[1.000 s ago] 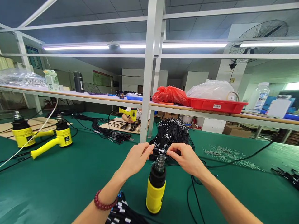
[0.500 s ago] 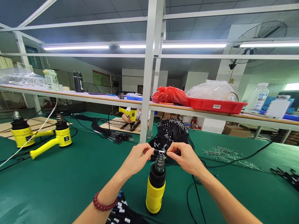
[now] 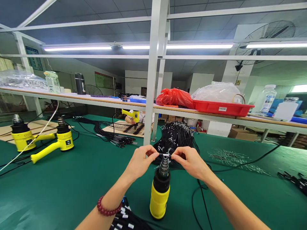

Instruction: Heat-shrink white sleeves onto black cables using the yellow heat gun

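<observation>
Thin wire [image 3: 164, 154] pinched by left hand [image 3: 139, 161] and right hand [image 3: 191, 160] above heat gun [image 3: 160, 190] near tabletop's [image 3: 72, 182] front edge; fingertips, apparently close to nozzle, could be burned.

Four yellow heat guns [image 3: 160, 190], two hands [image 3: 140, 161], one red tray [image 3: 222, 108], two plastic bottles [image 3: 267, 99]

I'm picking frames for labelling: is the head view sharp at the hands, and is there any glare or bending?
Head view: both hands, left hand and right hand, and the heat gun look sharp; the tube lights blow out white; the shelf and frame bars bow from the wide lens; lighting is even, shadows soft.
</observation>
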